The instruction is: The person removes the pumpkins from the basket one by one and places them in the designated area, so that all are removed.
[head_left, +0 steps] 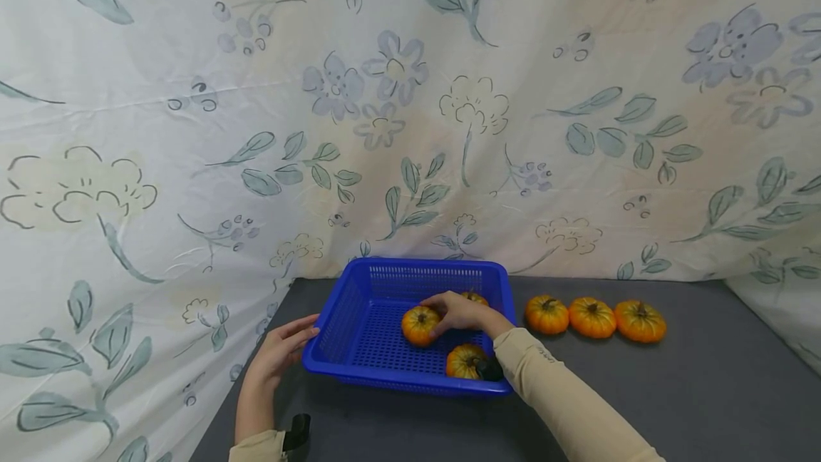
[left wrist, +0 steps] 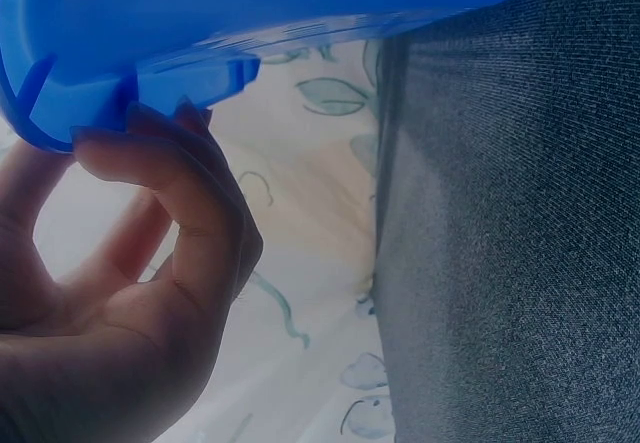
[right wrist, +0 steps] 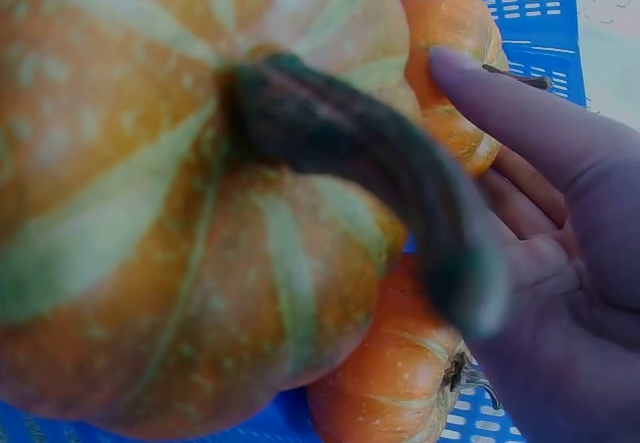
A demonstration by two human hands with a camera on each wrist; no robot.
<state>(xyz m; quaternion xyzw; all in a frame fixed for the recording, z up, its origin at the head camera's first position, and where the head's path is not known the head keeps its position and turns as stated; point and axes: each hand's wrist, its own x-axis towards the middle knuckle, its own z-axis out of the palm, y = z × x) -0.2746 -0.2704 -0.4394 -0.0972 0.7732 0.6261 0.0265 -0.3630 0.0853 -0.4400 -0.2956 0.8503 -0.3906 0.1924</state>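
A blue plastic basket [head_left: 410, 381] with perforated walls sits on the dark table. At its left rim, my left hand [head_left: 282, 349] grips the edge; the left wrist view shows its fingers [left wrist: 170, 178] curled up against the rim. Inside the basket, my right hand [head_left: 458, 311] holds a small orange pumpkin [head_left: 418, 326], with the thumb across its side in the right wrist view. Another pumpkin [head_left: 463, 361] lies near the front right corner, its dark stem [right wrist: 350, 148] large and close in the right wrist view. A further pumpkin [head_left: 474, 297] is partly hidden behind my right hand.
Three orange pumpkins stand in a row right of the basket: a left one [head_left: 547, 315], a middle one [head_left: 592, 317] and a right one [head_left: 641, 321]. A floral cloth [head_left: 410, 127] hangs behind and to the left of the dark table [head_left: 705, 391].
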